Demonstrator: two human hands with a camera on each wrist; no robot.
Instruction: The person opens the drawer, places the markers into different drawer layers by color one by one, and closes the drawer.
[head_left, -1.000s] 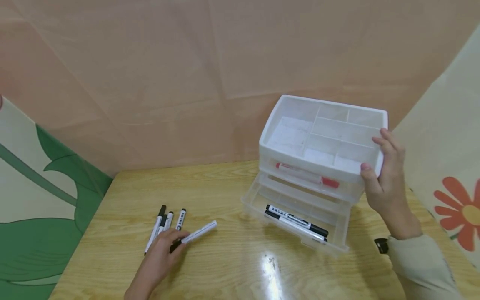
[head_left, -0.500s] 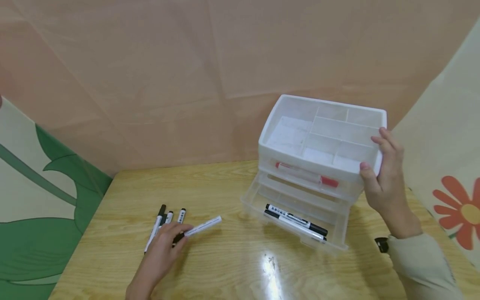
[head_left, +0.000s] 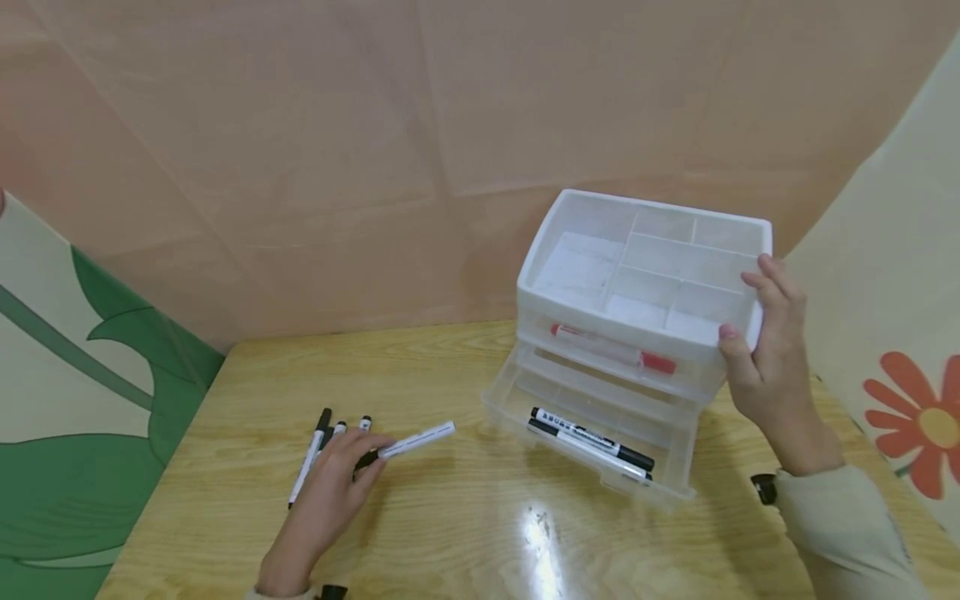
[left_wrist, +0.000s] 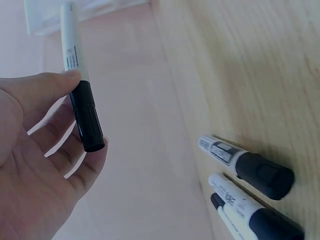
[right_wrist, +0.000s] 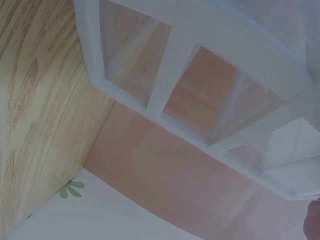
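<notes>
In the head view, the left hand [head_left: 326, 483] pinches a slim white marker with a black cap [head_left: 418, 439], thumb and fingers closed near the cap, the white end pointing to the right. This marker is over the left part of the yellow wooden table [head_left: 435, 533], beside several black-and-white markers [head_left: 309, 458]; the hand hides some of these, so I cannot count them surely. The right hand [head_left: 772, 367] grips the right rim of the white plastic compartment box [head_left: 630, 319], and I judge a steady, gentle hold is best, so that the box does not tip. Below it a clear plastic drawer [head_left: 540, 392] stands pulled out, with two black-and-white markers inside.

In the left wrist view, the pinch is at the joint of cap and body. For good control, I think, the pinch should stay firm and the free end clear of the other markers. The nearest ones are cut by the lower edge.

In the right wrist view, only a blurred fingertip [right_wrist: 313, 222] shows at the right edge; from here I cannot tell the grip. The drawer is hard to recognise.
</notes>
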